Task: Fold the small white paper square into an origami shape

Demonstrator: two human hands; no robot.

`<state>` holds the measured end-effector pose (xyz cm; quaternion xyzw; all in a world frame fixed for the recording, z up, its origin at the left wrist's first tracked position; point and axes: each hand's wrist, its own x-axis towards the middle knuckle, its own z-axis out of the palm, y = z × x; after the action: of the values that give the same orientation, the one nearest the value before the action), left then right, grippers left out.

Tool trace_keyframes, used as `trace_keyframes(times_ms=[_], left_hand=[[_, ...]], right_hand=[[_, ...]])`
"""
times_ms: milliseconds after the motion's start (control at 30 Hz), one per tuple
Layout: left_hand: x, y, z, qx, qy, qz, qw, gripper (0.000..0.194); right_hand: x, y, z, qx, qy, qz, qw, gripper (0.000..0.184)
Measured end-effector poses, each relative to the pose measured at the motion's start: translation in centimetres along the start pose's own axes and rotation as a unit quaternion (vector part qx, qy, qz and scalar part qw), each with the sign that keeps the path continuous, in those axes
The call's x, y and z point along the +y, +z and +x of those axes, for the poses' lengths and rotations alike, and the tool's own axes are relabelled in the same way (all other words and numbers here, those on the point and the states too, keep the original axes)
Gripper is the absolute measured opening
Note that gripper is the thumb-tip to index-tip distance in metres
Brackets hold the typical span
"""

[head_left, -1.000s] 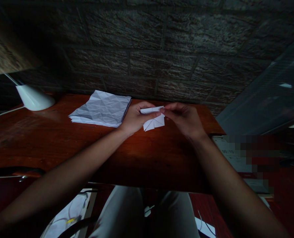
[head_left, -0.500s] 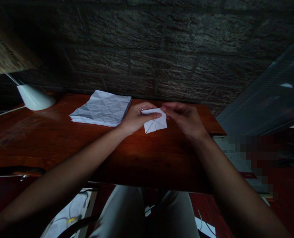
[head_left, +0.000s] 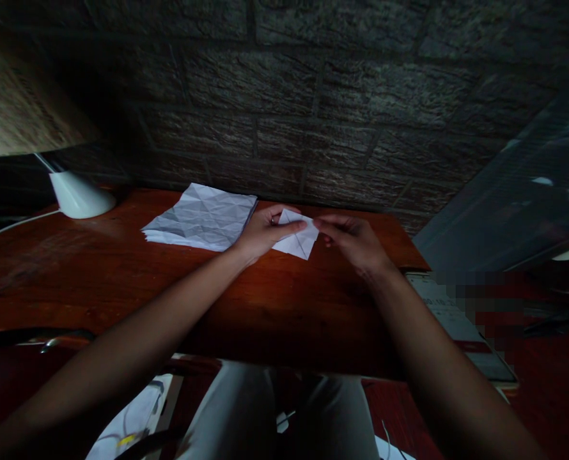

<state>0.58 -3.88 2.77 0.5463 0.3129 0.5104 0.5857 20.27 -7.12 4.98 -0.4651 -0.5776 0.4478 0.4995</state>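
Note:
A small folded square of white paper (head_left: 298, 241), creased across its face, is held just above the wooden desk (head_left: 265, 306). My left hand (head_left: 260, 233) grips it from the left, thumb flat on top and fingers behind. At its right corner, my right hand (head_left: 354, 239) pinches the edge between thumb and forefinger. A stack of creased white paper sheets (head_left: 202, 214) lies on the desk to the left of my left hand.
A lamp with a white base (head_left: 80, 195) and woven shade (head_left: 25, 96) stands at the left. Behind the desk rises a dark brick wall (head_left: 275, 83). A grey panel (head_left: 495, 191) leans at the right, near a white box (head_left: 450, 313).
The folded paper has been turned in my hands, so its creases and corners now point differently. Both hands stay on it. The view has shifted slightly.

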Motion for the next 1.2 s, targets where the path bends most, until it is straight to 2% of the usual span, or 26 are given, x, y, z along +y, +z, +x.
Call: trace_keyframes(times_ms=[100,200,433,633,767,1000,1200], left_hand=[[0.3,-0.2,0.0,-0.041,-0.035,0.0,0.999,0.037],[0.6,-0.2,-0.2,-0.05,-0.048,-0.003,0.998,0.034],[0.6,-0.3,0.0,-0.054,-0.041,-0.024,0.997,0.035],[0.0,-0.5,0.3,-0.032,-0.06,-0.036,0.997,0.035],[0.2,-0.6,0.2,-0.046,-0.056,-0.036,0.997,0.035],[0.6,-0.4,0.2,-0.086,-0.035,-0.065,0.994,0.037],[0.7,-0.1,0.2,-0.054,-0.05,-0.105,0.992,0.037]], right_hand=[[0.0,0.0,0.0,0.012,-0.041,-0.026,0.999,0.031],[-0.2,0.0,-0.2,0.013,-0.057,-0.018,0.998,0.027],[-0.6,0.2,-0.4,-0.017,0.023,0.089,0.996,0.031],[-0.1,0.2,-0.2,0.002,-0.014,0.02,1.0,0.031],[-0.3,0.2,-0.3,-0.01,-0.03,-0.006,0.999,0.033],[-1.0,0.3,-0.5,-0.027,-0.016,0.036,0.999,0.037],[-0.7,0.3,-0.3,0.014,-0.045,0.016,0.999,0.032]])
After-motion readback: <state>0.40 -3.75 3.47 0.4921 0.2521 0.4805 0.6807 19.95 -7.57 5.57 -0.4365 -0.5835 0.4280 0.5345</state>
